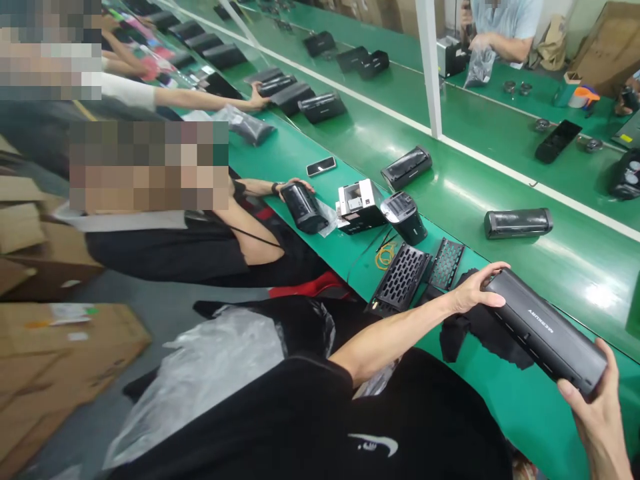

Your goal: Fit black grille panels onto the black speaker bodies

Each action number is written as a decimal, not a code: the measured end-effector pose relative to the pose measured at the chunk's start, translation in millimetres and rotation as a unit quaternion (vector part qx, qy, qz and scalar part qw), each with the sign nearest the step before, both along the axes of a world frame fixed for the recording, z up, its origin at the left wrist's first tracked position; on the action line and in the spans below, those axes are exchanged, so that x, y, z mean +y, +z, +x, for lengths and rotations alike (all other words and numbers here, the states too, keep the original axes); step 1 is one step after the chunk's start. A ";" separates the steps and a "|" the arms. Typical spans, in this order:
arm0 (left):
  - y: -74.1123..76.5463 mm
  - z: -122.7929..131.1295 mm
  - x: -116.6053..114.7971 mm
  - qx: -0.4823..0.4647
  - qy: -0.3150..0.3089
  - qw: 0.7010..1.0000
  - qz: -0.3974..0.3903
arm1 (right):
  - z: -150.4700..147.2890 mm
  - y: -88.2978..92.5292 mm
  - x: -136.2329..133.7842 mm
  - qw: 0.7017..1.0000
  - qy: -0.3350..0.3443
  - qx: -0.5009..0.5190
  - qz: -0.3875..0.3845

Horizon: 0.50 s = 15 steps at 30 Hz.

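Observation:
Both my hands hold a long black speaker housing (547,327) with MERKURY printed on it, tilted above the green bench. My left hand (480,290) grips its upper left end, thumb on the near side. Wrapped around the opposite end is my right hand (595,393). A crumpled black cloth (455,333) lies on the bench under and beside the housing. To the left of it are two black perforated grilles (404,275), with yellow rubber bands (385,256) close by.
Beyond the bench runs a green conveyor (450,193) carrying several speakers, one (519,223) near my hands. A white-and-black device (360,205) and an upright speaker (407,219) stand left. A co-worker's hand (295,190) holds another speaker. A white post (429,73) rises beyond.

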<state>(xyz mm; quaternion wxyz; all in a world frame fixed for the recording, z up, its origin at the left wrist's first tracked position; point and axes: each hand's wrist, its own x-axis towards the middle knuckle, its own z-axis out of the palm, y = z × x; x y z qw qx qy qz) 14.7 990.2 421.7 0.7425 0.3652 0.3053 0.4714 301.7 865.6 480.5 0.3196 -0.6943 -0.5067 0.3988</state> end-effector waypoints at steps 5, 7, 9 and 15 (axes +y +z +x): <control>5.3 -2.3 -3.1 0.013 -0.026 0.999 0.018 | -20.1 0.9 -13.6 0.995 -0.056 0.055 0.064; 2.7 1.5 -3.3 0.035 -0.031 0.999 0.025 | -20.0 -11.5 -10.6 0.988 -0.112 0.070 0.076; -2.4 7.9 -1.6 0.092 -0.032 0.995 0.001 | -18.7 -31.8 -4.4 0.971 -0.188 0.139 0.042; -15.8 19.3 6.3 0.347 -0.131 0.914 -0.162 | -14.7 -83.6 -4.0 0.903 -0.251 0.300 -0.176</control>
